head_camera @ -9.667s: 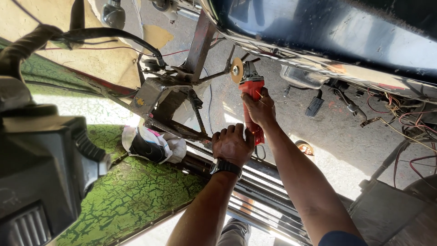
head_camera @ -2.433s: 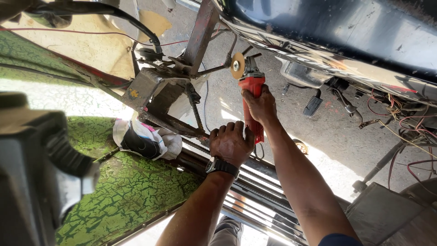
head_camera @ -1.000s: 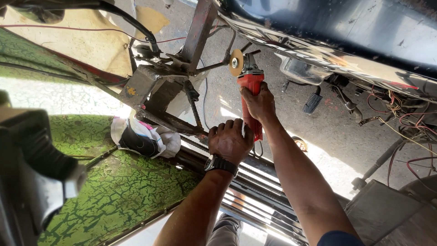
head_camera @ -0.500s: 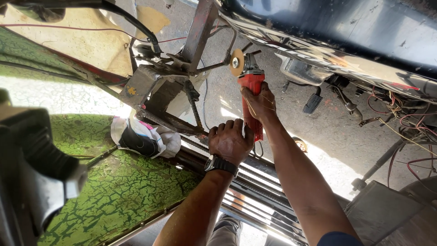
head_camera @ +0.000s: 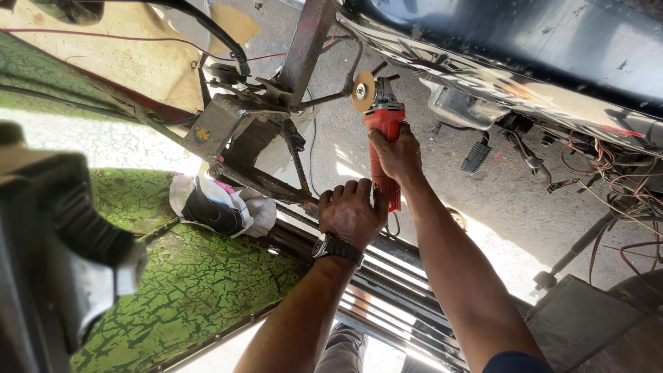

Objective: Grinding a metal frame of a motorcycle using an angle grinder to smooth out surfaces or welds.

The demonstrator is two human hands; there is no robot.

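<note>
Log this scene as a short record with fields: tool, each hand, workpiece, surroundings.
tool: red angle grinder, tan disc at its top end
right hand: wrapped around the grinder body
left hand: gripping the grinder's lower end, wristwatch on
workpiece: rusty metal frame, beside the disc
surroundings: bundled cloth, green cracked panel, loose wires
</note>
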